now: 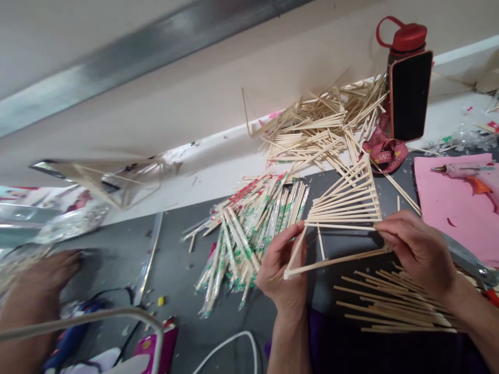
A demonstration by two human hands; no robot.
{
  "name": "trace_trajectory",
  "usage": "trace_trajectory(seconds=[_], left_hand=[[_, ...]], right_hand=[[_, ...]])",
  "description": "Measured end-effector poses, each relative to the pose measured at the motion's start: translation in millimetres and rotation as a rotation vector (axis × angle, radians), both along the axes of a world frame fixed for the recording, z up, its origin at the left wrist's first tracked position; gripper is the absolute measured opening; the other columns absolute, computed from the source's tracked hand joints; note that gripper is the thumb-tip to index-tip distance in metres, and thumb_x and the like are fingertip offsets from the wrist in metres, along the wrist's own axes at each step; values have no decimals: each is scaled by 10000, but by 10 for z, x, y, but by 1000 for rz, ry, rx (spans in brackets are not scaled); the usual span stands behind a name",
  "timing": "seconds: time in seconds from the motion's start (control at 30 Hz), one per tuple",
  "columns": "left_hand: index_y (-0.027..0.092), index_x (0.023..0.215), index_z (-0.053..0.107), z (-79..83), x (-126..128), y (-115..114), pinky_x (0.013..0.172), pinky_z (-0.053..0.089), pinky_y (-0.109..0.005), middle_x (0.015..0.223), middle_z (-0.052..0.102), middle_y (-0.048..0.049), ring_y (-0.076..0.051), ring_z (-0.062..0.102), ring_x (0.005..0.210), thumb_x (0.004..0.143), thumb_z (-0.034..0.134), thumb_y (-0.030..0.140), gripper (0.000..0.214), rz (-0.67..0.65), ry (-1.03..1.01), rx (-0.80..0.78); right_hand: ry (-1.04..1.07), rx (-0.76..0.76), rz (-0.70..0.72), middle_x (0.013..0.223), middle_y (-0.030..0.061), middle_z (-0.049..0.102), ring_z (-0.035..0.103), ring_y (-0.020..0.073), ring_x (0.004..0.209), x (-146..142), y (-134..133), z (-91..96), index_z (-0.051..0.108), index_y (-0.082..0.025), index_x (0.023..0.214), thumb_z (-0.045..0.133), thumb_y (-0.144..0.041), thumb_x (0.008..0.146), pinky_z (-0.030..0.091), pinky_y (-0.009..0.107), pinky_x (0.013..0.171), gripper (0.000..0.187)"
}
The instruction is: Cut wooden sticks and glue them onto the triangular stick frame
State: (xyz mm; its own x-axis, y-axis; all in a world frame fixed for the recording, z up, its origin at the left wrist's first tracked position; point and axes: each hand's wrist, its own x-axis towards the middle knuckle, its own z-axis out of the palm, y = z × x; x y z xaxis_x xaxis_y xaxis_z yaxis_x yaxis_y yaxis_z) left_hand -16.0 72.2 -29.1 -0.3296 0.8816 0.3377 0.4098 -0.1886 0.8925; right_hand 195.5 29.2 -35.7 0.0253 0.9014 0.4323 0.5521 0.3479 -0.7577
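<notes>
A frame built of wooden chopsticks, with many sticks fanned out in a row, is held up in front of me. My left hand is closed around its left corner, by the joint of the slanted sticks. My right hand pinches the right end of the front chopstick, beside the frame's right edge. Under my right hand lies a loose bundle of bare chopsticks. To the left of the frame is a pile of chopsticks in plastic wrappers.
Behind stands a heap of loose chopsticks, near a phone leaning on a red-capped bottle. A glue gun rests on pink cloth. Another person's hand is at left, behind a curved pale bar.
</notes>
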Motion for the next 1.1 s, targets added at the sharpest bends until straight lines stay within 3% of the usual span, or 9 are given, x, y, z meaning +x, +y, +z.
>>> trace_trajectory(seconds=[0.2, 0.43, 0.93, 1.1], left_hand=[[185, 894, 746, 10, 39, 25, 619, 581, -276, 856, 771, -36, -178, 721, 713, 729, 761, 251, 179, 70, 2, -7], [195, 881, 756, 28, 83, 43, 580, 570, -274, 849, 771, -24, -167, 701, 666, 718, 769, 261, 176, 73, 20, 37], [204, 904, 763, 65, 93, 26, 518, 535, -250, 841, 760, -22, -138, 664, 593, 755, 752, 266, 162, 66, 28, 18], [193, 897, 756, 38, 72, 41, 512, 537, -250, 824, 759, -16, -143, 673, 605, 730, 778, 284, 192, 70, 22, 34]], right_hand=[[35, -83, -76, 875, 50, 672, 651, 151, 815, -49, -17, 31, 644, -182, 976, 490, -90, 914, 527, 280, 720, 190], [225, -242, -267, 712, 7, 660, 631, 137, 636, -90, 19, 6, 633, -186, 842, 546, -129, 844, 489, 264, 587, 105], [318, -326, -320, 612, -22, 579, 530, 109, 559, -109, 103, -12, 617, -192, 720, 590, -183, 795, 411, 219, 499, 80], [326, -345, -325, 618, -17, 603, 545, 112, 553, -96, 107, -60, 654, -185, 805, 598, -215, 811, 428, 223, 504, 64]])
